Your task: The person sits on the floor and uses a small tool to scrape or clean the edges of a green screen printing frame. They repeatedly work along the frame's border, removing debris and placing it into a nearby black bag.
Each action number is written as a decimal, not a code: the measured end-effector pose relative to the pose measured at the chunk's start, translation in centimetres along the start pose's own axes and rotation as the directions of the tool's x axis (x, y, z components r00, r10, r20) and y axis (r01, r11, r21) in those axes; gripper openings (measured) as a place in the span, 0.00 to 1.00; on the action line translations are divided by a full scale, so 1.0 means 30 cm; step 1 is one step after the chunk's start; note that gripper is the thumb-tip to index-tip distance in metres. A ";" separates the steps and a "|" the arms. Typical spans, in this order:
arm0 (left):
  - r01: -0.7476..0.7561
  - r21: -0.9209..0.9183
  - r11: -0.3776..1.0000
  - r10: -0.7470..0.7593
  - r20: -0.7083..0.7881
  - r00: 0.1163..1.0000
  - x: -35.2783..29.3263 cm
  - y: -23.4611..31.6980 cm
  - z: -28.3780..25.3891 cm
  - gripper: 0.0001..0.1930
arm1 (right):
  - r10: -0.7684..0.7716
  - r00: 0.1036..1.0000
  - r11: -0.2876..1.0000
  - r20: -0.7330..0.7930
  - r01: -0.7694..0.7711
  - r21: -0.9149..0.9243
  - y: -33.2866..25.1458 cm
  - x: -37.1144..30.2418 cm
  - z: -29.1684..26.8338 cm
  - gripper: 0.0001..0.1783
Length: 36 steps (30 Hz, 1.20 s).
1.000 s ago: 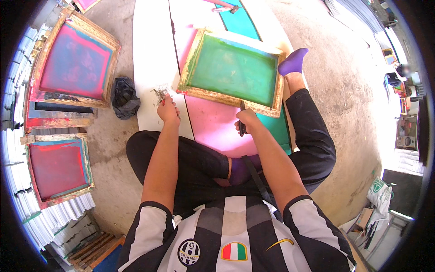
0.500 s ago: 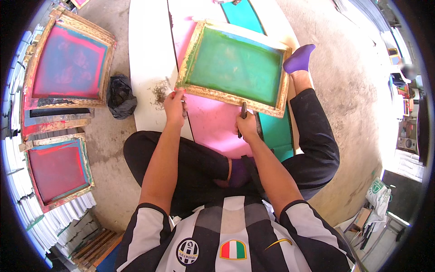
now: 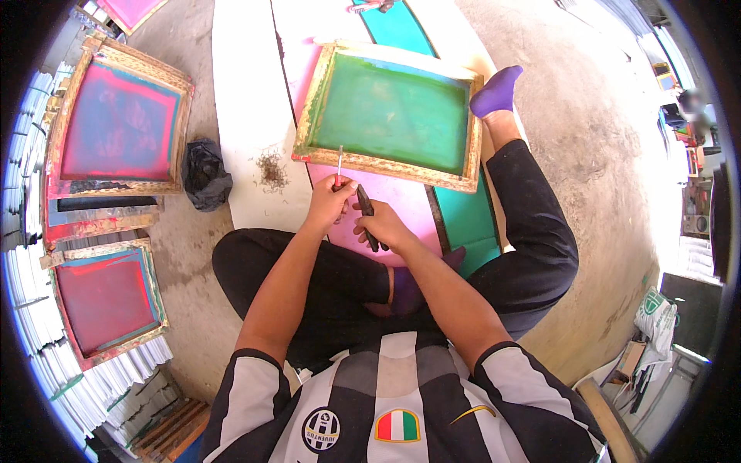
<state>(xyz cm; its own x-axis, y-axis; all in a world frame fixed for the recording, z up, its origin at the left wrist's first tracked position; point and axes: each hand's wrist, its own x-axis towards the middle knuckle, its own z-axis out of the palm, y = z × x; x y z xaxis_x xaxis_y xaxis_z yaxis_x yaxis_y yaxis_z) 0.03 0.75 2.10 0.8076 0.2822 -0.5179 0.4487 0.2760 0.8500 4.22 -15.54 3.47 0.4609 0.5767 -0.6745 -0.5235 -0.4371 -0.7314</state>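
Note:
My left hand (image 3: 327,204) is closed around a screwdriver (image 3: 340,160) with a red handle. Its thin metal shaft points away from me and overlaps the near edge of a wooden-framed printing screen (image 3: 401,171); contact cannot be made out. Beside it, my right hand (image 3: 387,227) grips dark-handled pliers (image 3: 365,202), their jaws pointing up and left, close to my left fingers. The screen has a green mesh with a blue strip along the far side. It lies at a slant on the board between my legs.
A small heap of dark bits (image 3: 272,171) lies on the white board (image 3: 245,100), left of the screen. Further left are a black plastic bag (image 3: 207,176) and framed screens with pink-blue (image 3: 120,123) and red (image 3: 102,297) mesh. My purple-socked foot (image 3: 496,91) is near the screen's right edge.
Both hands have come off the screen's near edge and drawn together closer to me. The screwdriver now shows plainly in my left hand; the pliers moved left with my right.

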 end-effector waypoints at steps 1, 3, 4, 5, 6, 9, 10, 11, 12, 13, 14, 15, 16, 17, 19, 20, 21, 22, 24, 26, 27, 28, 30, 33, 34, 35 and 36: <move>0.035 -0.013 0.999 -0.035 -0.002 0.999 -0.015 0.023 0.004 0.11 | 0.028 0.998 0.998 0.050 -0.030 0.050 -0.006 -0.009 -0.006 0.25; 0.024 -0.044 0.999 -0.026 -0.048 0.998 -0.015 0.022 0.005 0.10 | 0.104 0.988 0.991 0.113 -0.113 0.075 -0.025 -0.014 -0.028 0.29; -0.019 -0.056 0.998 0.014 -0.096 0.995 0.004 -0.004 0.001 0.10 | 0.143 0.978 0.984 0.149 -0.157 0.085 -0.032 -0.014 -0.039 0.31; -0.063 -0.067 0.996 0.053 -0.146 0.988 0.023 -0.028 -0.009 0.10 | 0.153 0.977 0.976 0.146 -0.173 0.134 -0.036 -0.017 -0.055 0.31; -0.039 -0.095 0.995 0.017 -0.222 0.975 0.030 -0.026 -0.016 0.10 | 0.165 0.977 0.964 0.135 -0.188 0.186 -0.038 -0.024 -0.084 0.30; -0.029 -0.202 0.979 -0.069 -0.463 0.884 0.049 -0.015 -0.085 0.11 | 0.251 0.965 0.933 0.074 -0.262 0.247 -0.033 -0.012 -0.186 0.29; -0.065 -0.245 0.967 -0.083 -0.550 0.831 0.067 -0.025 -0.122 0.12 | 0.277 0.959 0.926 0.062 -0.284 0.248 -0.037 -0.008 -0.217 0.28; -0.105 -0.282 0.953 -0.102 -0.631 0.769 0.085 -0.035 -0.158 0.12 | 0.269 0.961 0.933 0.069 -0.278 0.231 -0.030 -0.001 -0.248 0.27; -0.149 -0.318 0.936 -0.117 -0.684 0.720 0.109 -0.047 -0.200 0.13 | 0.301 0.952 0.924 0.058 -0.306 0.230 -0.021 0.013 -0.276 0.25; -0.196 -0.349 0.916 -0.138 -0.734 0.665 0.127 -0.055 -0.244 0.13 | 0.309 0.949 0.925 0.057 -0.314 0.213 -0.039 0.011 -0.288 0.25; -0.244 -0.375 0.894 -0.161 -0.779 0.606 0.140 -0.069 -0.276 0.14 | 0.317 0.947 0.926 0.056 -0.322 0.196 -0.058 0.009 -0.299 0.25; -0.245 -0.404 0.881 -0.190 -0.777 0.600 0.138 -0.061 -0.285 0.15 | 0.317 0.947 0.928 0.059 -0.323 0.185 -0.066 0.010 -0.314 0.26; -0.246 -0.432 0.867 -0.218 -0.775 0.593 0.136 -0.054 -0.293 0.15 | 0.317 0.946 0.930 0.063 -0.324 0.174 -0.073 0.010 -0.329 0.26; -0.247 -0.460 0.853 -0.246 -0.772 0.586 0.134 -0.048 -0.297 0.16 | 0.318 0.946 0.932 0.067 -0.324 0.163 -0.080 0.012 -0.344 0.27; -0.295 -0.450 0.843 -0.225 -0.793 0.565 0.127 -0.034 -0.271 0.17 | 0.347 0.935 0.923 0.076 -0.355 0.148 -0.078 0.032 -0.375 0.28; -0.319 -0.444 0.837 -0.215 -0.804 0.555 0.125 -0.029 -0.260 0.18 | 0.361 0.929 0.919 0.081 -0.369 0.141 -0.077 0.044 -0.390 0.29; -0.322 -0.423 0.847 -0.188 -0.805 0.563 0.128 -0.038 -0.263 0.18 | 0.367 0.926 0.918 0.087 -0.376 0.130 -0.093 0.044 -0.391 0.30; -0.325 -0.401 0.856 -0.161 -0.805 0.571 0.131 -0.047 -0.267 0.18 | 0.373 0.923 0.918 0.091 -0.381 0.110 -0.106 0.041 -0.392 0.30; -0.310 -0.383 0.870 -0.145 -0.801 0.581 0.133 -0.050 -0.264 0.19 | 0.385 0.918 0.917 0.095 -0.392 0.074 -0.126 0.032 -0.399 0.31; -0.275 -0.389 0.879 -0.168 -0.793 0.586 0.130 -0.038 -0.253 0.19 | 0.437 0.893 0.895 0.105 -0.444 0.050 -0.126 0.048 -0.422 0.30; -0.274 -0.395 0.877 -0.167 -0.785 0.597 0.135 -0.044 -0.254 0.19 | 0.462 0.880 0.883 0.109 -0.468 0.037 -0.128 0.058 -0.435 0.29; -0.273 -0.400 0.875 -0.165 -0.776 0.608 0.138 -0.050 -0.258 0.19 | 0.482 0.868 0.873 0.119 -0.487 0.012 -0.126 0.073 -0.454 0.28; -0.266 -0.403 0.876 -0.167 -0.769 0.617 0.141 -0.051 -0.253 0.19 | 0.524 0.841 0.851 0.138 -0.524 -0.038 -0.134 0.093 -0.478 0.27; -0.264 -0.400 0.878 -0.161 -0.765 0.624 0.140 -0.046 -0.243 0.19 | 0.553 0.824 0.830 0.121 -0.533 -0.166 -0.178 0.094 -0.492 0.26; -0.273 -0.400 0.875 -0.149 -0.758 0.635 0.145 -0.053 -0.246 0.19 | 0.571 0.811 0.815 0.128 -0.542 -0.205 -0.194 0.092 -0.488 0.27; -0.282 -0.401 0.872 -0.137 -0.751 0.645 0.149 -0.059 -0.250 0.18 | 0.581 0.810 0.805 0.081 -0.556 -0.207 -0.209 0.091 -0.481 0.21; -0.279 -0.395 0.875 -0.131 -0.749 0.650 0.150 -0.050 -0.239 0.18 | 0.565 0.823 0.806 0.059 -0.536 -0.253 -0.197 0.100 -0.489 0.21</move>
<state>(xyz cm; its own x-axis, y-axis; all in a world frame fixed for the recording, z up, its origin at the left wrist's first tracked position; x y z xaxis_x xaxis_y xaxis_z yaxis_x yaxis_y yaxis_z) 0.25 8.19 -2.19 0.1791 0.8353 -0.5197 0.0164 0.5257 0.8505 19.21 -21.35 4.30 0.0413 0.2678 -0.9626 -0.4873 -0.8357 -0.2534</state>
